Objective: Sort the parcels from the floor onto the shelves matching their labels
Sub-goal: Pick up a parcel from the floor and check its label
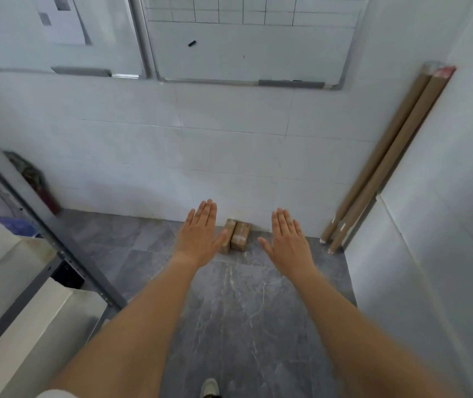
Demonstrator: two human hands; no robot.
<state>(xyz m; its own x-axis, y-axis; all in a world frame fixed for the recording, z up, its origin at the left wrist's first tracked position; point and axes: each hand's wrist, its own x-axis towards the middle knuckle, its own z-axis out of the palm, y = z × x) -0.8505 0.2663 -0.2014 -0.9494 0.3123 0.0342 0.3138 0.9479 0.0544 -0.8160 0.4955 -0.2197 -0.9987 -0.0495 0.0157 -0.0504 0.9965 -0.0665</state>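
Observation:
Two small brown cardboard parcels (pixel 237 235) stand side by side on the grey floor against the white tiled wall. Tape crosses their tops. My left hand (pixel 201 234) is stretched out flat, palm down, and its thumb overlaps the left parcel in the view. My right hand (pixel 287 239) is also flat with nothing in it, to the right of the parcels. Both hands are held in the air above the floor. A grey metal shelf frame (pixel 57 242) with white shelf boards stands at the left.
Two long brown cardboard tubes (pixel 384 165) lean in the right corner. Whiteboards (pixel 246 47) hang on the wall above. A dark red object (pixel 40 185) rests by the wall behind the shelf. My shoe (pixel 210 387) shows at the bottom edge.

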